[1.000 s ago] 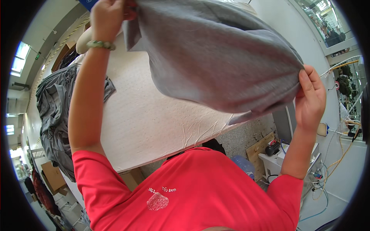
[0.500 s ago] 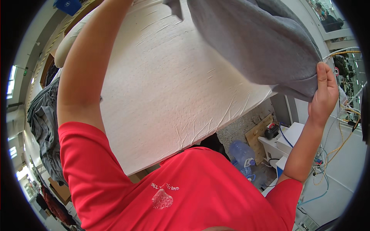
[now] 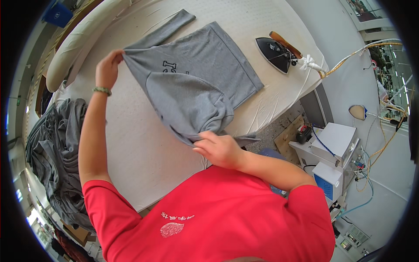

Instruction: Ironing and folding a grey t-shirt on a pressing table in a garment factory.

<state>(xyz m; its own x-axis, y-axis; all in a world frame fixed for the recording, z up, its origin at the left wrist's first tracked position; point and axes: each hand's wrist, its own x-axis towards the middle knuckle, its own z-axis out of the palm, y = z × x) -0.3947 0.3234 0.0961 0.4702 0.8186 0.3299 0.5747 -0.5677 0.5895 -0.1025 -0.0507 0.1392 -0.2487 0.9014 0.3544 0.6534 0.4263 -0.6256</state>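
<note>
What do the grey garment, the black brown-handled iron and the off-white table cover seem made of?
Grey sleeved garment: probably matte knit, from its soft folds. Black pointed iron: likely smooth metal, given its bright rim; its brown handle may be wood, by colour, or plastic. Off-white table cover: apparently thin, dull cloth, creased near the edge.

Grey it is for the sweatshirt (image 3: 198,89), marled, with black lettering (image 3: 169,66) on it! Off-white on the table cover (image 3: 131,153), darker greys through the clothes pile (image 3: 56,157). The iron (image 3: 271,53) shows black, its handle (image 3: 286,44) brown. And here's bright red: the T-shirt (image 3: 235,205), with a white print (image 3: 172,229)! Green for the bracelet (image 3: 102,91), solid blue for the bin (image 3: 58,15).
</note>
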